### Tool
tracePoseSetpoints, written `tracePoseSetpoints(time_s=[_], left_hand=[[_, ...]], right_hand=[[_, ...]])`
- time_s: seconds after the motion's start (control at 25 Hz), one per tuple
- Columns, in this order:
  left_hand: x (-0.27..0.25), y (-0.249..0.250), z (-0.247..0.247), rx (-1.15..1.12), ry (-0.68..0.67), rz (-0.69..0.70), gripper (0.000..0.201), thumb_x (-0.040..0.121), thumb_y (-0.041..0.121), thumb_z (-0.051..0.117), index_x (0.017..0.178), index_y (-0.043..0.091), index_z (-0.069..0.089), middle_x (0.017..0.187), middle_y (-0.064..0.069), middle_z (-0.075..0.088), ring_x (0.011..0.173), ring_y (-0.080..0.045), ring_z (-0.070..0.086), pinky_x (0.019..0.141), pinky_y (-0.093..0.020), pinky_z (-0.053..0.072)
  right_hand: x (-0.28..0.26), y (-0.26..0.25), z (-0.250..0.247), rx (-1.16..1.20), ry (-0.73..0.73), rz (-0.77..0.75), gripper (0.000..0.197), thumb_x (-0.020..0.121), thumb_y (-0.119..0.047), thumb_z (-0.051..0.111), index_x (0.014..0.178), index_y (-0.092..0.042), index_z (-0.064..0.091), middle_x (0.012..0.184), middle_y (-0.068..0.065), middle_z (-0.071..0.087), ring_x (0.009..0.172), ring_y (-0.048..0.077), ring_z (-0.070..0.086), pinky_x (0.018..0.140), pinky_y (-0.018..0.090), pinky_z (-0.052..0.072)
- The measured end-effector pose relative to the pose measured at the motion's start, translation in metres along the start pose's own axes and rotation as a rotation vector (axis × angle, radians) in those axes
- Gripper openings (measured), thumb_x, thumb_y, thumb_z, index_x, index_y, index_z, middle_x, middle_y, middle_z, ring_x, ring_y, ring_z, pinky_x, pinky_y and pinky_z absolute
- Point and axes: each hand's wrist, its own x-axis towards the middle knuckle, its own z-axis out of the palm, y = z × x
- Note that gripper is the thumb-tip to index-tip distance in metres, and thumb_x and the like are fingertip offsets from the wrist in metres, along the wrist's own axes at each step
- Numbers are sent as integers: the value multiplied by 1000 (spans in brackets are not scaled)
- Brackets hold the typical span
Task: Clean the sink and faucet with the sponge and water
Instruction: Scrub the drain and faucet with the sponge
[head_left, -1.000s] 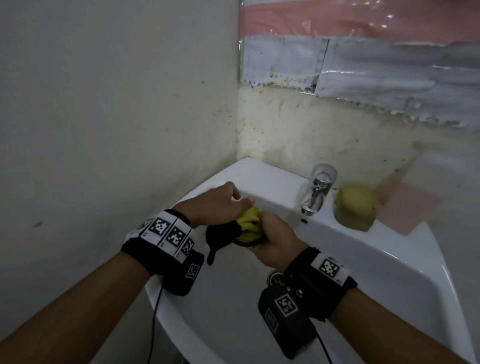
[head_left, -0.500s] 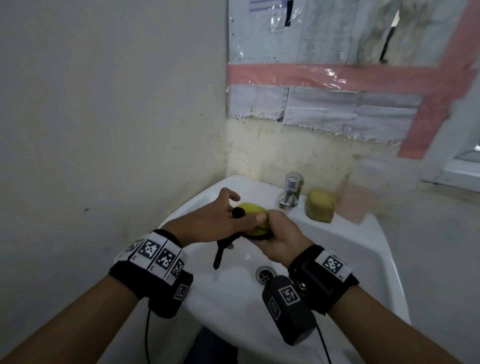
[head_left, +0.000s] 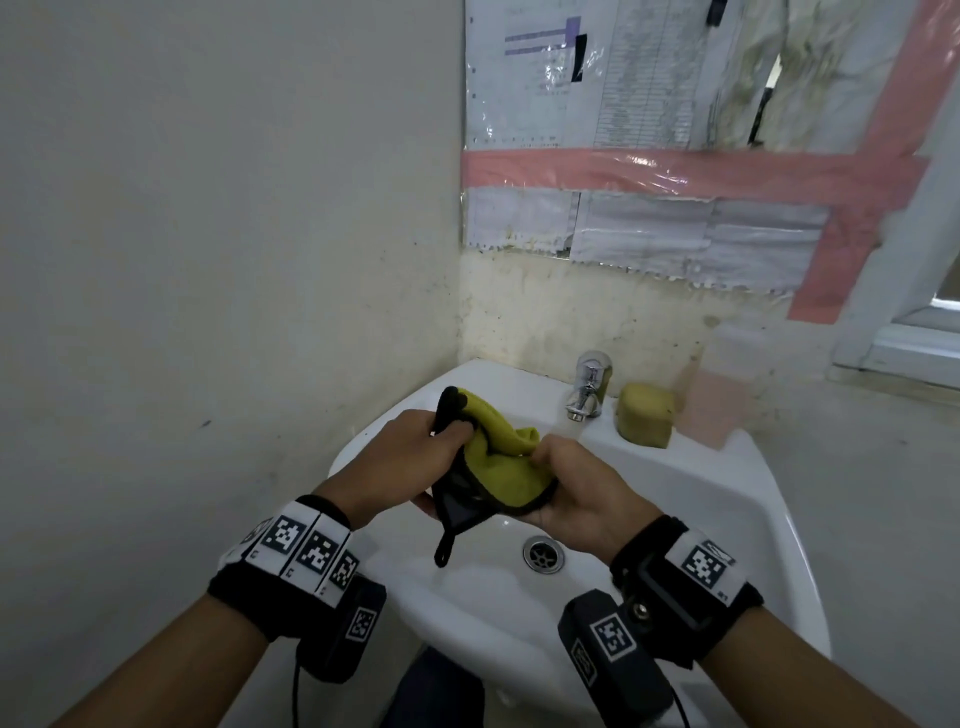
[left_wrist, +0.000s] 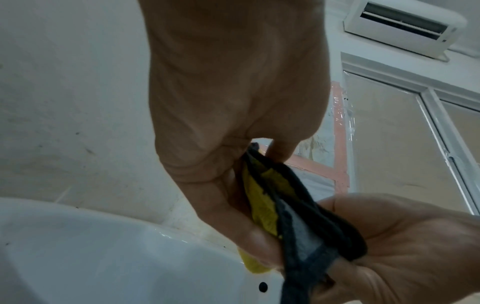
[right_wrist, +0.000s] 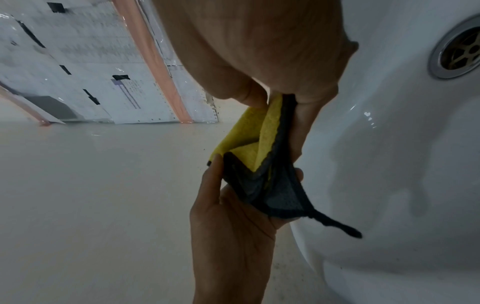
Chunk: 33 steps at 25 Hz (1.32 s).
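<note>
Both hands work a yellow microfibre cloth with black edging and a grey mesh backing (head_left: 501, 475) above the white ceramic basin (head_left: 691, 499): the left hand (head_left: 415, 457) has its fingers curled tight around the cloth's upper corner, while the right hand (head_left: 576, 493) pinches the opposite edge between thumb and fingers, a black hanging loop dangling from the cloth above the chrome drain (head_left: 543, 554). Beyond them, on the basin's back ledge, the short chrome faucet (head_left: 587, 387) stands with no water visibly running, and a yellowish block sponge (head_left: 644, 415) sits just beside it, to the right, untouched. Judging by the grip, the person is spreading or refolding the cloth, a preparatory step; no scrubbing of the basin is under way. The next move likely calls for opening the faucet and wetting a cleaning pad before wiping basin and tap.
</note>
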Motion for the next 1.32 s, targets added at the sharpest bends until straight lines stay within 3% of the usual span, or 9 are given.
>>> tracePoseSetpoints(time_s=[0.16, 0.32, 0.56, 0.64, 0.76, 0.88, 1.0, 1.2, 1.32], left_hand=[[-7, -3, 6, -6, -41, 44, 37, 99, 56, 54, 99, 25, 75, 89, 3, 78, 79, -12, 76, 59, -34, 61], [0, -17, 8, 166, 31, 130, 15, 96, 27, 61, 81, 26, 66, 72, 13, 69, 70, -5, 65, 63, -22, 50], [5, -29, -2, 39, 60, 249, 30, 98, 10, 52, 110, 32, 68, 104, 8, 75, 98, -9, 70, 89, -39, 56], [7, -30, -4, -68, 30, 263, 30, 101, 13, 50, 118, 31, 67, 107, 1, 75, 92, -24, 74, 81, -47, 60], [5, -26, -6, -174, -18, 292, 30, 106, 8, 49, 122, 23, 69, 101, -6, 76, 73, -25, 75, 59, -35, 60], [5, -25, -3, -279, -77, 280, 36, 102, -10, 45, 122, 9, 69, 95, -12, 75, 68, -34, 72, 55, -39, 59], [7, -25, -2, -336, -111, 283, 41, 94, -23, 44, 119, -1, 68, 107, -18, 72, 73, -43, 71, 53, -43, 60], [0, -20, -3, -298, -125, 329, 44, 91, -26, 45, 115, 0, 71, 109, -17, 72, 78, -38, 73, 57, -41, 59], [-1, -27, -3, -255, -114, 321, 50, 90, -24, 46, 121, 7, 70, 109, -16, 73, 87, -39, 73, 66, -50, 61]], right_hand=[[6, 9, 4, -93, 37, -12, 32, 97, -7, 50, 127, 1, 61, 116, 24, 71, 99, 33, 72, 65, 37, 61], [8, 15, 5, -123, 44, -39, 33, 98, -5, 51, 128, 1, 61, 115, 23, 72, 93, 32, 73, 64, 37, 61], [4, 8, -6, -148, 39, -27, 53, 87, -28, 81, 132, -25, 54, 133, 13, 59, 110, 37, 69, 79, 63, 59], [-3, 1, -6, -203, -46, 2, 48, 86, -31, 81, 130, -24, 62, 127, 14, 67, 105, 37, 72, 82, 60, 59], [-11, -6, -4, -226, -82, -35, 22, 95, -27, 69, 116, -20, 74, 112, 13, 75, 99, 30, 75, 81, 51, 61], [-9, -10, -8, -109, -71, -37, 35, 97, -35, 64, 122, -13, 73, 116, 15, 70, 102, 28, 68, 80, 50, 60], [-10, -12, -10, -8, -103, 26, 64, 98, -57, 54, 134, -5, 63, 133, 22, 63, 120, 36, 63, 90, 51, 58], [-26, -9, -3, -212, -209, 46, 45, 99, -28, 61, 136, -1, 58, 128, 22, 67, 119, 35, 66, 98, 42, 57], [-34, -14, -4, -383, -161, 17, 41, 96, -28, 66, 130, -5, 63, 123, 17, 71, 116, 31, 69, 100, 44, 55]])
